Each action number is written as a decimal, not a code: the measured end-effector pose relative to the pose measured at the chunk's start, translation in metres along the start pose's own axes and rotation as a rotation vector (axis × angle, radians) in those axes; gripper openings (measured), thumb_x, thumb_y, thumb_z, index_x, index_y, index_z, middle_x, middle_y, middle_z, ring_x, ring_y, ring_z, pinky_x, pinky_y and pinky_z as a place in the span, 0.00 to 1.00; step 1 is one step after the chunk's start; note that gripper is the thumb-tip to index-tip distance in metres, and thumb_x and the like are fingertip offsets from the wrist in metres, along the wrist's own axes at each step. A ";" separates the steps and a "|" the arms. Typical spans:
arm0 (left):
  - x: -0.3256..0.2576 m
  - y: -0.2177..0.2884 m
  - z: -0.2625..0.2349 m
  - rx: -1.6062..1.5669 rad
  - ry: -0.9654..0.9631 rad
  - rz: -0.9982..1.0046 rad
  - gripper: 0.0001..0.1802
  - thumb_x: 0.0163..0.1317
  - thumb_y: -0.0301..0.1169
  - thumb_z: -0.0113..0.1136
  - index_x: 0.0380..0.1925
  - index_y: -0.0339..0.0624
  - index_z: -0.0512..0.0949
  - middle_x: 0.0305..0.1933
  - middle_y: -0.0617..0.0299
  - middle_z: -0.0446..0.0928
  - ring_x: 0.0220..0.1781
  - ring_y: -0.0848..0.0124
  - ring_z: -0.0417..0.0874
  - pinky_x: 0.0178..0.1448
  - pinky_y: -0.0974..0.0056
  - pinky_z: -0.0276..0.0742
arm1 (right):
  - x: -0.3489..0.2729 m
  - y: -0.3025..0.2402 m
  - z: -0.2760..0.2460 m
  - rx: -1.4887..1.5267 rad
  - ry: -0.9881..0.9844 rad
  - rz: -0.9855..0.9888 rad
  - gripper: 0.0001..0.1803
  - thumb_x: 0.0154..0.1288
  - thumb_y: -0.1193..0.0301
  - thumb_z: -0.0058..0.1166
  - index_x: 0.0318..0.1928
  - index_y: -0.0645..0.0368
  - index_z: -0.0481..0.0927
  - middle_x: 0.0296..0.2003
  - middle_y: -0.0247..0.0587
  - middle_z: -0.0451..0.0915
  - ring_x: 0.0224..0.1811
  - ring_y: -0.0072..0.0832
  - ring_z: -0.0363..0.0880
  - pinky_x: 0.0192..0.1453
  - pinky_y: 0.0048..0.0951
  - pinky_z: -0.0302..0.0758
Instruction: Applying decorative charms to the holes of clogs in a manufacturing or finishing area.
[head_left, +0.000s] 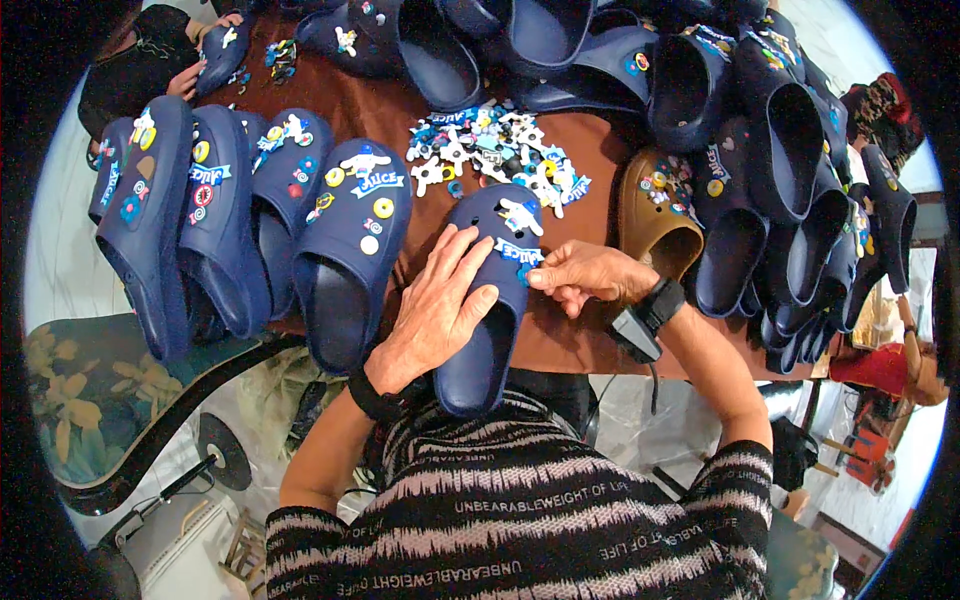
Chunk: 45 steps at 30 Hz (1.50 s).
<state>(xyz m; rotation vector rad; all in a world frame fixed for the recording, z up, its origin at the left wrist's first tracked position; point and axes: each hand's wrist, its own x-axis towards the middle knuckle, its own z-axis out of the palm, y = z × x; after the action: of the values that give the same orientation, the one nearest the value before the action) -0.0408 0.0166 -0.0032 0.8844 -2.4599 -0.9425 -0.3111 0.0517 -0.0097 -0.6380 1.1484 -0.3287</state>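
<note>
A dark blue clog [470, 375] lies in front of me, toe pointing away. My left hand [440, 305] holds it, fingers over the upper and thumb beside the foot opening. A white figure charm [520, 216] and a blue banner charm [517, 252] sit on its upper. At the right side of the upper, the thumb and forefinger of my right hand [590, 272] pinch a small blue charm [523, 274] against the clog; its inner side is hidden. Just beyond the toe, loose white, blue and black charms [490, 150] form a heap.
Decorated blue clogs [350, 215] stand in a row at left. A brown clog [655, 205] and stacked blue clogs [730, 220] crowd the right; more clogs [590, 70] line the back. Far left, another person's hands [190, 75] hold a clog. A brown cloth [570, 345] covers the table.
</note>
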 end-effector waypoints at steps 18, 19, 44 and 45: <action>-0.001 0.003 0.001 -0.043 0.037 -0.002 0.32 0.77 0.50 0.43 0.69 0.36 0.66 0.74 0.43 0.62 0.79 0.43 0.57 0.79 0.48 0.54 | -0.018 0.015 0.034 0.022 0.333 -0.403 0.18 0.70 0.57 0.64 0.37 0.61 0.78 0.30 0.30 0.77 0.25 0.18 0.79 0.29 0.19 0.78; -0.001 0.002 0.000 -0.042 0.034 0.003 0.33 0.77 0.50 0.43 0.69 0.36 0.66 0.74 0.43 0.62 0.79 0.43 0.57 0.79 0.48 0.54 | -0.021 0.015 0.040 -0.023 0.431 -0.435 0.15 0.70 0.63 0.64 0.41 0.64 0.78 0.31 0.30 0.78 0.28 0.18 0.78 0.32 0.21 0.78; 0.000 0.001 0.001 -0.024 0.010 -0.007 0.32 0.77 0.49 0.44 0.70 0.37 0.66 0.75 0.44 0.61 0.79 0.44 0.56 0.80 0.48 0.54 | -0.003 0.013 0.034 -0.162 0.402 -0.622 0.13 0.69 0.66 0.64 0.38 0.63 0.77 0.31 0.33 0.77 0.36 0.19 0.77 0.40 0.25 0.74; 0.000 0.002 0.001 -0.018 0.008 -0.007 0.32 0.77 0.48 0.44 0.70 0.37 0.66 0.75 0.44 0.61 0.79 0.44 0.56 0.79 0.48 0.54 | 0.000 0.011 0.028 -0.191 0.406 -0.555 0.16 0.67 0.64 0.67 0.35 0.61 0.75 0.29 0.32 0.76 0.33 0.18 0.77 0.36 0.25 0.74</action>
<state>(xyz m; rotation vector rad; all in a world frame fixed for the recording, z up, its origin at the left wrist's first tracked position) -0.0420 0.0182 -0.0026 0.8894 -2.4396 -0.9596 -0.2862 0.0687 -0.0098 -1.0941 1.3858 -0.8578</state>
